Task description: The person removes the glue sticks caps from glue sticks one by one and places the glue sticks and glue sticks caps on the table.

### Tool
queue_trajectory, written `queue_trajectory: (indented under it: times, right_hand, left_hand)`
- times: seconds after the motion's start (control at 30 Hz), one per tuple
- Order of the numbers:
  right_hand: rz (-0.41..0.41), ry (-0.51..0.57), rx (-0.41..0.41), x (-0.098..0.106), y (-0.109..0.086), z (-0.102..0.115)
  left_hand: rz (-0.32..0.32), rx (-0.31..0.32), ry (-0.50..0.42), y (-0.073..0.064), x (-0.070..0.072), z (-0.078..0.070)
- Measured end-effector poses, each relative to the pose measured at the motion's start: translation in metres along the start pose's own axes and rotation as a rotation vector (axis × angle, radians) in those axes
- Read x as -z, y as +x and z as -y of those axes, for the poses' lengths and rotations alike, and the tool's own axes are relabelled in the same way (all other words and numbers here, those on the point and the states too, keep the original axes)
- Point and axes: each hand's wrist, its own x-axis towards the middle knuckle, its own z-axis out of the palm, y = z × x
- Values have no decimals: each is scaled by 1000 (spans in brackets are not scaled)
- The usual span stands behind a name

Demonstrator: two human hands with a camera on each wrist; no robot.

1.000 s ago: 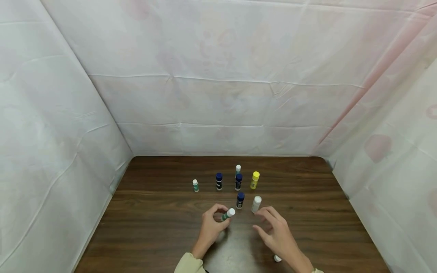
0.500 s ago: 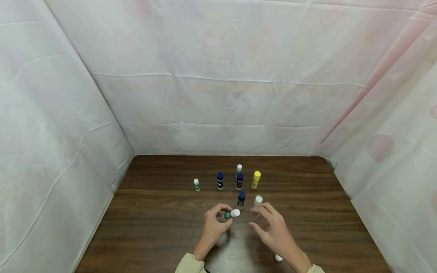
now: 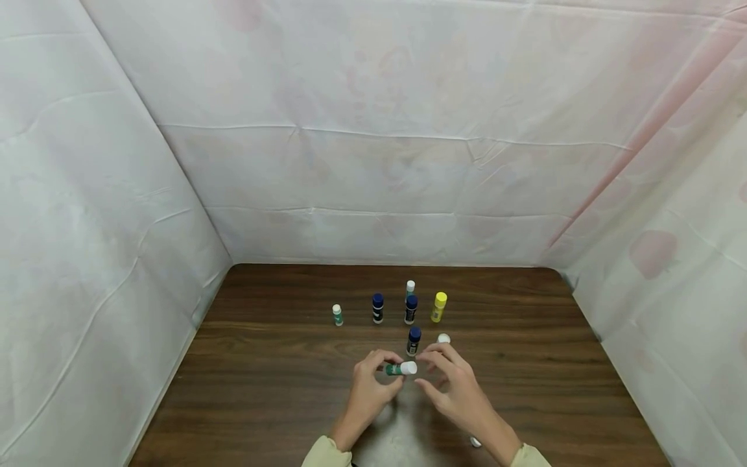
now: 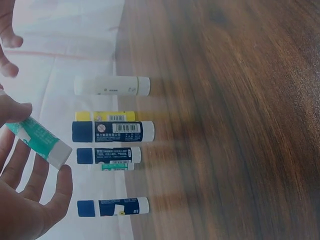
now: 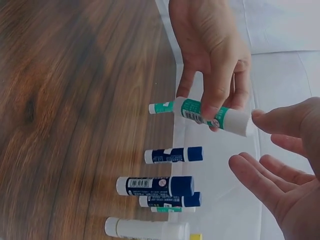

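Note:
My left hand [image 3: 370, 383] pinches a green glue stick [image 3: 393, 369] between thumb and fingers, above the table. The stick is tilted nearly level, its white cap [image 5: 236, 122] facing the right hand. My right hand [image 3: 458, 389] has its thumb and fingers spread around the space beside that cap. In the right wrist view the thumb tip is very close to the cap; I cannot tell whether it touches. Just beyond the hands stand a dark blue glue stick [image 3: 414, 342] and a white glue stick [image 4: 112, 85], the latter partly hidden by the right hand in the head view.
Farther back on the wooden table [image 3: 262, 376] stand two dark blue glue sticks, one [image 3: 378, 309] left of the other [image 3: 411, 310], a yellow one [image 3: 439, 307] and two small green ones [image 3: 338, 315]. A small white object [image 3: 475, 442] lies partly hidden by the right forearm. Pale curtains enclose the table.
The green glue stick has tipped from slanted to nearly level and moved slightly right with my left hand. My right hand has moved left, closer to its cap.

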Motion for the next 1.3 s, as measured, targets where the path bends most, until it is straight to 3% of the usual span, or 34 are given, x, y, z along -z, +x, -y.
queue_trajectory:
  times: [0.3,0.9,1.3]
  right_hand:
    - [51,89,50,-6,7,4]
    - [50,101,117,-8,9,5]
    - [64,102,146,-5,11,9]
  left_hand:
    - [22,-91,-12,-1,2,-7]
    - [34,-156,-18,-4,9,-16]
    - [61,-129,-21,-4,15,-16]
